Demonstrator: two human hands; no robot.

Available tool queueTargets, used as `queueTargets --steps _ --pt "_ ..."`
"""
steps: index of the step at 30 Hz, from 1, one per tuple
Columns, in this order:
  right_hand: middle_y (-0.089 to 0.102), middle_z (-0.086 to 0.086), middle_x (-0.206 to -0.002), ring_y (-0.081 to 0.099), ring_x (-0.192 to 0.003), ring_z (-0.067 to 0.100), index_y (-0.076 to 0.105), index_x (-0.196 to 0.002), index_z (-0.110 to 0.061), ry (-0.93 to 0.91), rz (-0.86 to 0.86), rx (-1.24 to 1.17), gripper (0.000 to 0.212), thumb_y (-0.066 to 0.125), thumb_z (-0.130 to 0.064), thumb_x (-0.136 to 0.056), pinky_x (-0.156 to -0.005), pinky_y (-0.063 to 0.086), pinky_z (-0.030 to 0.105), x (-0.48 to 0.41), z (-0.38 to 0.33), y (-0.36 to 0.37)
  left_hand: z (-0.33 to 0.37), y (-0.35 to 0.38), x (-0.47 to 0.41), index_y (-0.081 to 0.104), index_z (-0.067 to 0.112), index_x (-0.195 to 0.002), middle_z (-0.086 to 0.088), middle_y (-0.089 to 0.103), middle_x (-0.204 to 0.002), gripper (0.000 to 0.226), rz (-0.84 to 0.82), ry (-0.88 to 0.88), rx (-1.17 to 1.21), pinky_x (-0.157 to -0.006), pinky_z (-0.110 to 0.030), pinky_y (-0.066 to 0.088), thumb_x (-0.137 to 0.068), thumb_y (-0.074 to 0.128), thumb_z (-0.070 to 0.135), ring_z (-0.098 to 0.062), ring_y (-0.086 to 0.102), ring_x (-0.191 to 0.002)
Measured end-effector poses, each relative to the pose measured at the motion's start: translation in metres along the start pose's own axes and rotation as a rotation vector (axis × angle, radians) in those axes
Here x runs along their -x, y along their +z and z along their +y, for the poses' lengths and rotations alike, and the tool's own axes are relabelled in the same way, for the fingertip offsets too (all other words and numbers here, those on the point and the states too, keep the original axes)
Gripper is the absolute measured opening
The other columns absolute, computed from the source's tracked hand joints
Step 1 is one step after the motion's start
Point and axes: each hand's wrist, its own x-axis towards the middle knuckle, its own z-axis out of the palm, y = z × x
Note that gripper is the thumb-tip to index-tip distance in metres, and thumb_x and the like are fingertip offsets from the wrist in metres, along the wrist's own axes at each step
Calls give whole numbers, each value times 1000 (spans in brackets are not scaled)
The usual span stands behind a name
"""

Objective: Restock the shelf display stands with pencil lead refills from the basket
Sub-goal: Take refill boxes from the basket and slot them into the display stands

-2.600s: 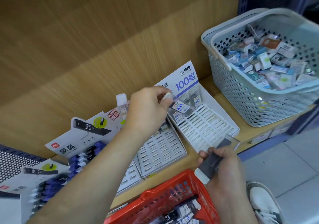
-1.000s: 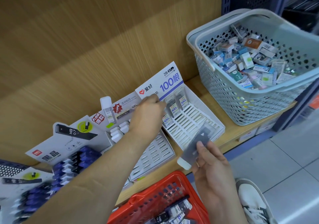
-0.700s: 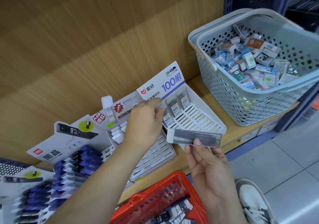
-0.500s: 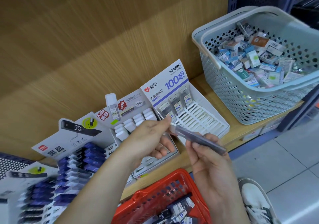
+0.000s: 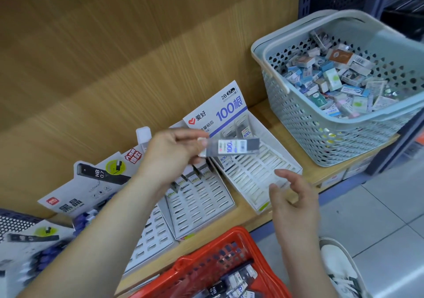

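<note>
Head view gives us one flat, clear rectangular refill case [image 5: 231, 147], our left hand [image 5: 169, 153] pinching its white cap just above the slotted white display stand [image 5: 259, 173]. Our right hand [image 5: 293, 196] hovers empty at the stand's front, fingers loosely apart. We count two perforated plastic baskets: the red basket [image 5: 206, 263] before the stand, the pale basket [image 5: 321, 137] to its right.

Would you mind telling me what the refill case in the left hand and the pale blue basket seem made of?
The refill case looks like clear, glossy plastic: dark leads show through it. The pale blue basket is likely moulded matte plastic, given its evenly perforated walls.
</note>
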Motion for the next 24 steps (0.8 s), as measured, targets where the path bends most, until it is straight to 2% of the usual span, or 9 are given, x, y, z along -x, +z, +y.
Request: queueTargets --steps 2,4,7,11,14,16,19,21,24 --pt "43 -2 -118 44 -119 19 68 -114 -27 -3 20 174 35 70 -9 -85 -108 35 36 -4 8 1 4 5 -12 74 20 -91 3 73 -83 10 112 177 -213 -72 -25 56 -87 68 13 -11 65 -71" --pt "35 -2 -120 41 -122 25 66 -121 -25 -11 12 255 41 72 -8 -84 -110 32 45 -2 13 6 10 15 -20 74 22 -95 10 70 -82 11 150 321 -467 -70 -21 48 -88 66 20 -11 64 -75" --pt "34 -1 -120 47 -116 30 64 -125 -20 -54 18 323 46 75 -9 -82 -104 40 46 3 20 11 12 30 -28 72 18 -91 1 71 -81 14 108 474 -786 -72 -30 49 -92 60 26 -20 63 -79" --pt "37 2 -122 54 -106 30 61 -130 -19 1 -1 361 49 75 -13 -83 -100 45 42 1 21 11 10 42 -33 62 12 -81 0 55 -59 23 13 559 -1057 -61 -31 44 -95 52 26 -22 52 -62" --pt "33 -2 -117 52 -86 17 58 -134 -21 45 -33 364 51 74 -16 -85 -88 40 27 2 16 6 8 49 -33 47 14 -72 4 34 -53 24 -46 549 -1114 -58 -29 33 -95 46 18 -21 40 -62" --pt "35 -2 -113 50 -76 4 55 -136 -23 61 -62 359 52 72 -18 -87 -81 35 22 3 13 3 6 50 -35 50 15 -73 2 39 -55 23 -52 548 -1137 -58 -30 34 -95 45 17 -23 45 -63" --pt "45 4 -113 47 -80 -13 52 -138 -23 55 -95 342 54 71 -18 -88 -74 28 14 3 12 1 8 53 -36 57 14 -82 -3 53 -70 20 -63 561 -1182 -63 -31 40 -97 45 19 -26 56 -75" --pt "56 11 -110 34 -88 -32 51 -140 -22 41 -113 350 56 71 -19 -88 -69 24 11 2 14 2 9 55 -39 52 16 -79 -3 51 -77 18 -54 589 -1201 -63 -30 37 -96 48 15 -26 58 -80" --pt "62 12 -107 23 -90 -39 48 -142 -22 53 -132 376 57 69 -22 -89 -69 23 12 0 18 1 12 57 -47 60 13 -91 -6 58 -94 6 -12 572 -1170 -66 -29 39 -93 54 13 -27 59 -89"
